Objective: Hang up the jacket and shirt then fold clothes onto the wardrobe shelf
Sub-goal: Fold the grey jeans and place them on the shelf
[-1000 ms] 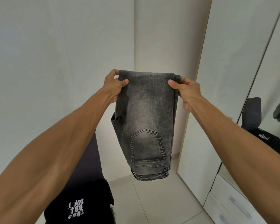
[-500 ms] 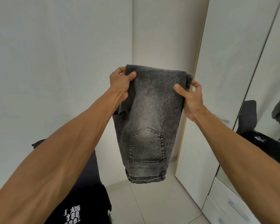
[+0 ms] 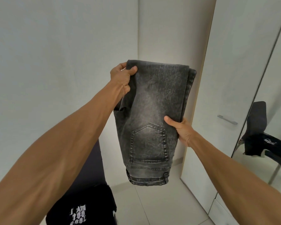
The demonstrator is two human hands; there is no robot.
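Observation:
A pair of washed grey jeans (image 3: pixel 154 114), folded in half, hangs in the air in front of me with the waistband at the bottom and a back pocket facing me. My left hand (image 3: pixel 122 78) grips the top left corner of the fold. My right hand (image 3: pixel 181 129) holds the right edge about halfway down, thumb on the front of the cloth. A black T-shirt with white lettering (image 3: pixel 81 208) lies on a dark seat at the lower left.
A white wardrobe (image 3: pixel 217 95) with a metal handle (image 3: pixel 227 119) stands on the right, drawers below it. Its mirrored door (image 3: pixel 276 111) reflects a chair and the black shirt. White walls meet in a corner ahead. The floor is pale tile.
My right hand has slid from the top right corner of the jeans down the right edge to about mid-height. The left hand keeps its grip at the top.

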